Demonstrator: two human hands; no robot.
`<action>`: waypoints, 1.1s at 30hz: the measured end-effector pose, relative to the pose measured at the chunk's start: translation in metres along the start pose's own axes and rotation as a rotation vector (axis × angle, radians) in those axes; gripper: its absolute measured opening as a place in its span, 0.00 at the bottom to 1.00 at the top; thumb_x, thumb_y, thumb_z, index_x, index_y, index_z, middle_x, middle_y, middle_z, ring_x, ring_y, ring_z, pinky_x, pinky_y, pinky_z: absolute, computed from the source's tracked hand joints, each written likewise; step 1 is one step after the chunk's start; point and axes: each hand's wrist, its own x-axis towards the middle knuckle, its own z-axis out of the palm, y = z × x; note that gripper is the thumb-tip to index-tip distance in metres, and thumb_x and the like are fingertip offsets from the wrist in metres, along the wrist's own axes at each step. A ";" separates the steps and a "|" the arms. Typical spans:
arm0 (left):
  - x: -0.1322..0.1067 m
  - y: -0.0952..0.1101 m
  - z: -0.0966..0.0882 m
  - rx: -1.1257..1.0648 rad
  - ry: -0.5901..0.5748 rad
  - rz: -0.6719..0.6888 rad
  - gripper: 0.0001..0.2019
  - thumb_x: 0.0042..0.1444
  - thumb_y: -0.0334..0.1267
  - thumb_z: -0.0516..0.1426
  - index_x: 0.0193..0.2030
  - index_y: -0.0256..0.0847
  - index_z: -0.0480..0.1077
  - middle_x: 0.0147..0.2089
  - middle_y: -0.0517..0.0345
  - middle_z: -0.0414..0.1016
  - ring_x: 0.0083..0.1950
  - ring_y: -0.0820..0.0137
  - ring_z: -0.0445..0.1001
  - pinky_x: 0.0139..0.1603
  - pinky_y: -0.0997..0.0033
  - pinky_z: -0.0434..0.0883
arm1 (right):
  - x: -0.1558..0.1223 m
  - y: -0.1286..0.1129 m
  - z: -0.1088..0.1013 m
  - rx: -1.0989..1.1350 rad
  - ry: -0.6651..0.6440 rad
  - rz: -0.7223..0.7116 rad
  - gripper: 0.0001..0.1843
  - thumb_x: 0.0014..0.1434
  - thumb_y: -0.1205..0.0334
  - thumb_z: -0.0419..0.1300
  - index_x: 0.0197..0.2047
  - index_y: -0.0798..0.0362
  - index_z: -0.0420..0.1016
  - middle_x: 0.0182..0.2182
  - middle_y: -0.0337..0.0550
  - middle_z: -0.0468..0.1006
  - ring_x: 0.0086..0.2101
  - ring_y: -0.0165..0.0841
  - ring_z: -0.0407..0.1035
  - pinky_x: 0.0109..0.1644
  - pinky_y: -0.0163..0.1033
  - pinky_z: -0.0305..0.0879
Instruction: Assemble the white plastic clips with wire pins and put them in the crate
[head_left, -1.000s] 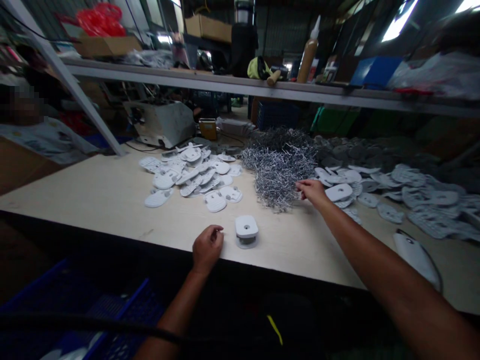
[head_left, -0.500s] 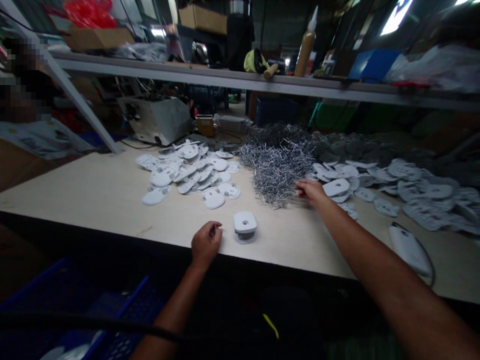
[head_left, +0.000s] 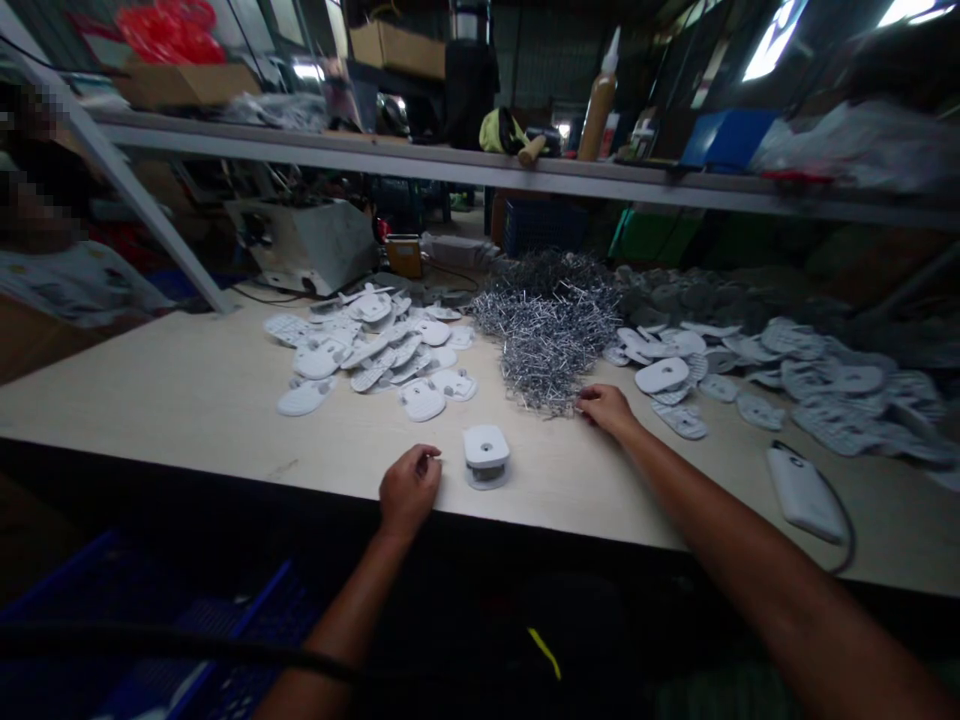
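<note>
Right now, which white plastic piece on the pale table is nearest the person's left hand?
The rounded-square piece with a central hole, beside the left hand; it stands alone, while the flat pieces lie heaped farther off.

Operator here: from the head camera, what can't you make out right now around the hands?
All in the head view:
Left hand: curled fingers hide whether it holds anything.
Right hand: the metal pins are too small and tangled to tell if it holds one.
White plastic housing: its top hides what lies beneath.
Blue crate: cut off by the bottom edge, inside too dark.
</note>
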 end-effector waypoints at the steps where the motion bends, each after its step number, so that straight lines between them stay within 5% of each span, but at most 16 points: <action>1: 0.000 0.000 -0.001 0.001 -0.007 -0.002 0.11 0.59 0.40 0.55 0.41 0.42 0.78 0.29 0.60 0.74 0.32 0.67 0.73 0.36 0.69 0.64 | -0.001 -0.002 0.002 -0.026 0.010 -0.039 0.04 0.49 0.66 0.71 0.31 0.52 0.81 0.23 0.39 0.79 0.25 0.35 0.73 0.29 0.34 0.66; 5: 0.001 -0.001 -0.003 -0.015 -0.037 -0.002 0.11 0.59 0.40 0.55 0.40 0.42 0.78 0.28 0.60 0.74 0.32 0.66 0.73 0.36 0.70 0.64 | 0.002 -0.014 -0.010 -0.075 0.069 -0.180 0.07 0.51 0.61 0.71 0.25 0.51 0.79 0.25 0.41 0.80 0.32 0.38 0.74 0.37 0.36 0.65; 8: 0.002 0.000 -0.004 -0.005 -0.048 -0.016 0.11 0.58 0.40 0.55 0.40 0.42 0.78 0.27 0.60 0.73 0.31 0.66 0.73 0.35 0.70 0.64 | 0.007 -0.022 -0.022 -0.047 0.108 -0.207 0.10 0.55 0.56 0.69 0.26 0.51 0.79 0.22 0.41 0.78 0.30 0.39 0.73 0.36 0.38 0.64; 12: 0.003 0.000 -0.002 0.026 -0.047 -0.028 0.11 0.58 0.40 0.55 0.40 0.43 0.79 0.28 0.60 0.74 0.32 0.66 0.74 0.35 0.70 0.63 | 0.009 -0.027 -0.021 0.044 0.049 -0.191 0.09 0.49 0.60 0.74 0.25 0.51 0.79 0.21 0.38 0.77 0.29 0.36 0.73 0.35 0.36 0.67; 18: 0.003 -0.002 -0.002 0.003 -0.054 -0.009 0.11 0.58 0.40 0.55 0.40 0.42 0.78 0.28 0.60 0.74 0.32 0.66 0.74 0.35 0.69 0.64 | 0.015 -0.029 -0.009 0.290 0.058 0.027 0.14 0.59 0.58 0.73 0.29 0.53 0.74 0.20 0.37 0.75 0.21 0.31 0.69 0.25 0.34 0.71; 24: 0.003 -0.002 -0.002 0.007 -0.042 -0.001 0.11 0.58 0.40 0.55 0.40 0.43 0.78 0.28 0.60 0.73 0.32 0.66 0.73 0.35 0.69 0.63 | 0.015 -0.034 0.000 0.437 0.049 0.225 0.11 0.72 0.61 0.65 0.37 0.57 0.74 0.26 0.33 0.74 0.22 0.24 0.68 0.27 0.30 0.71; 33: 0.002 -0.001 -0.003 -0.010 -0.035 0.014 0.11 0.58 0.40 0.55 0.39 0.43 0.79 0.26 0.61 0.72 0.30 0.67 0.72 0.35 0.69 0.64 | 0.014 -0.042 0.000 0.493 0.087 0.328 0.09 0.73 0.59 0.64 0.43 0.58 0.76 0.32 0.36 0.75 0.26 0.25 0.70 0.29 0.30 0.72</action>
